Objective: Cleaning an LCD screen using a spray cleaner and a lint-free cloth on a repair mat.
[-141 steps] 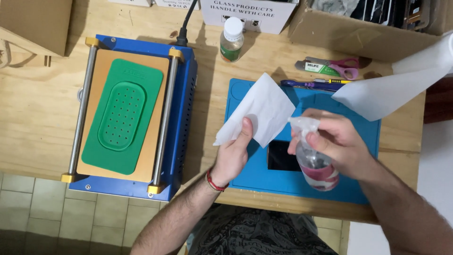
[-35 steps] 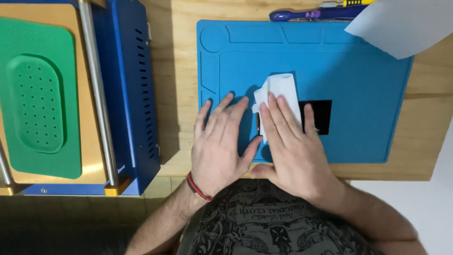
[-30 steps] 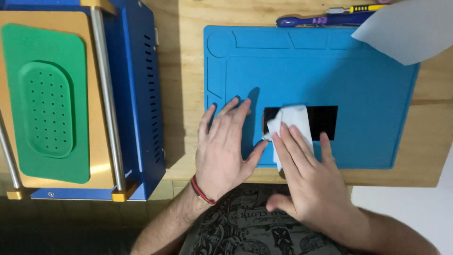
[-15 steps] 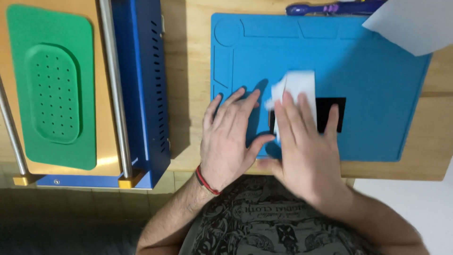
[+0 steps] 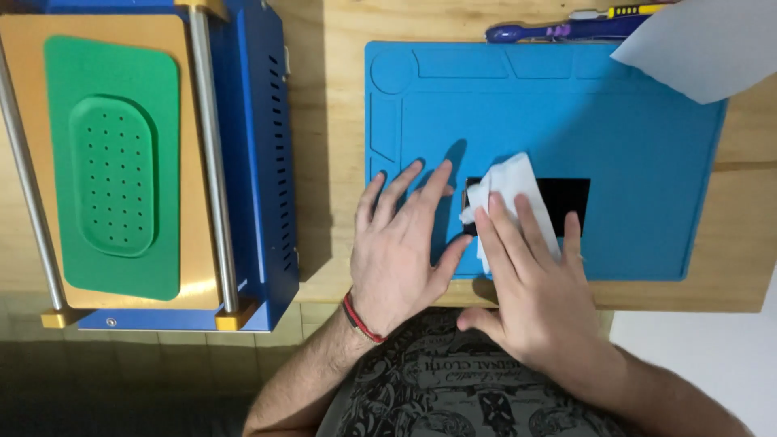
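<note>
Right hand (image 5: 530, 283) presses white tissue (image 5: 510, 190) on black phone (image 5: 566, 198) (left hand (image 5: 401, 243) flat beside)

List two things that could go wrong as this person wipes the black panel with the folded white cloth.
The black panel lies loose on the blue mat; the left hand rests flat beside it, so it might slide under the white cloth. The right hand presses with flat fingers, and hard pressure could possibly crack the panel.

Seen from above, a right hand (image 5: 530, 283) presses a folded white cloth (image 5: 506, 190) onto a black phone (image 5: 566, 197) on a blue mat (image 5: 647, 146), left hand (image 5: 401, 243) flat beside it.
</note>
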